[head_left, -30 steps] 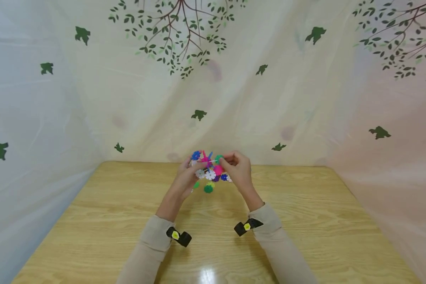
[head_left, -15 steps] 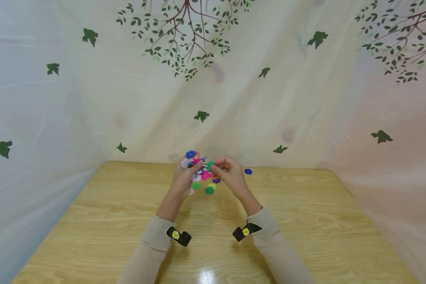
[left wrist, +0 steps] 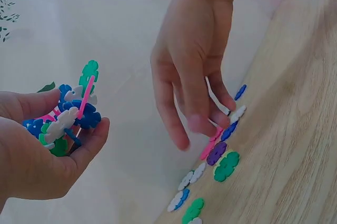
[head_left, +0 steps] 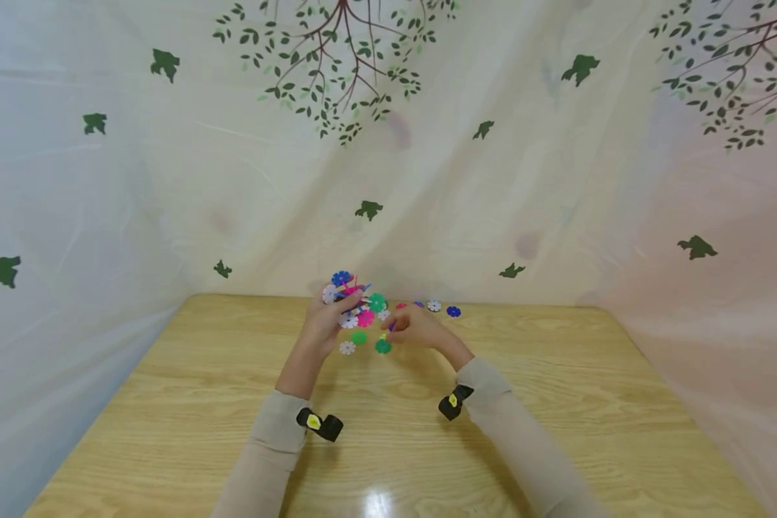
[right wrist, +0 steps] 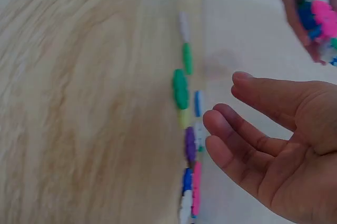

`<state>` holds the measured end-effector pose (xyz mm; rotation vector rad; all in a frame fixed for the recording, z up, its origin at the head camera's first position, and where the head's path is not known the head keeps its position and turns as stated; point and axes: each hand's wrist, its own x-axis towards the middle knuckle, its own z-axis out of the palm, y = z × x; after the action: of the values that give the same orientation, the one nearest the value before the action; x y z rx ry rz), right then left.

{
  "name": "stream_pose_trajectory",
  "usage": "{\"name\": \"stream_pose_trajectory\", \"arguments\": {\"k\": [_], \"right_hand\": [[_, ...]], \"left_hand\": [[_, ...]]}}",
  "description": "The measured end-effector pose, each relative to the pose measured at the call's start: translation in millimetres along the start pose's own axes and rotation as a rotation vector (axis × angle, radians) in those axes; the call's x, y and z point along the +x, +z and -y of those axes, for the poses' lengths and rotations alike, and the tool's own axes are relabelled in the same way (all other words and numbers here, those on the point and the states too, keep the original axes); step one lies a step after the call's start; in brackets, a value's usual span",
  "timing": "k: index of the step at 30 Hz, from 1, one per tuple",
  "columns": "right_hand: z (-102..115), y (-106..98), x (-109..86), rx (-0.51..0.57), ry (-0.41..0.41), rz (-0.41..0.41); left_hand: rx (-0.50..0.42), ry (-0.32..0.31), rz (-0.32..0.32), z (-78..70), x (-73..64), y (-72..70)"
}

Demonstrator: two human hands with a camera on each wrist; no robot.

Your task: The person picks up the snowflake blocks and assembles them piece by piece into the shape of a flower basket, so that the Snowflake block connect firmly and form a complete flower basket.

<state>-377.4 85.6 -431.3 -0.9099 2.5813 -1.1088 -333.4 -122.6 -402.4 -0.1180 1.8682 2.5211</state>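
Note:
A cluster of interlocked flower-shaped plastic discs (left wrist: 68,121) in blue, white, pink and green is gripped in my left hand (head_left: 324,316), between thumb and fingers. A green disc (left wrist: 89,77) stands up at the cluster's edge, beside a pink one seen edge-on. My right hand (head_left: 421,327) is to the right of the cluster, its fingers loosely bent with nothing between them. Below those fingers, loose discs lie on the table, among them a purple disc (left wrist: 216,153) and a dark green disc (left wrist: 226,166).
More loose discs lie along the table's back part: a white disc (head_left: 434,306) and a blue disc (head_left: 453,311) at the right, a light green disc (head_left: 359,337) and another white disc (head_left: 347,348) nearer. Behind the wooden table (head_left: 388,446) hangs a printed curtain (head_left: 285,216).
My right hand has left the green disc, which stays on the cluster, and moved down towards the loose discs. My left hand has shifted slightly left with the cluster.

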Motion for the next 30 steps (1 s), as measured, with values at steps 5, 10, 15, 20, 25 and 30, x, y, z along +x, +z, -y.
{"name": "stream_pose_trajectory", "arguments": {"k": [5, 10, 15, 20, 25, 30], "right_hand": [[-8.9, 15.4, 9.7, -0.14, 0.039, 0.077], [-13.1, 25.0, 10.7, -0.195, 0.042, 0.052], [-14.0, 20.5, 3.7, -0.155, 0.014, 0.011], [-8.5, 6.2, -6.8, 0.065, 0.016, -0.114], [5.6, -7.4, -16.3, 0.329, 0.031, -0.372], [19.9, -13.6, -19.4, 0.445, -0.032, -0.519]], "left_hand": [[0.004, 0.002, 0.026, 2.2, -1.3, 0.8], [0.002, 0.002, 0.043, 5.3, -2.0, 2.1], [0.02, -0.003, 0.042, 7.0, -1.8, 3.1], [0.032, -0.014, 0.055, 9.4, -0.5, 3.6], [0.066, -0.017, 0.081, 12.4, 0.0, 2.8], [0.096, 0.001, 0.098, 13.1, 0.2, 2.6]]}}
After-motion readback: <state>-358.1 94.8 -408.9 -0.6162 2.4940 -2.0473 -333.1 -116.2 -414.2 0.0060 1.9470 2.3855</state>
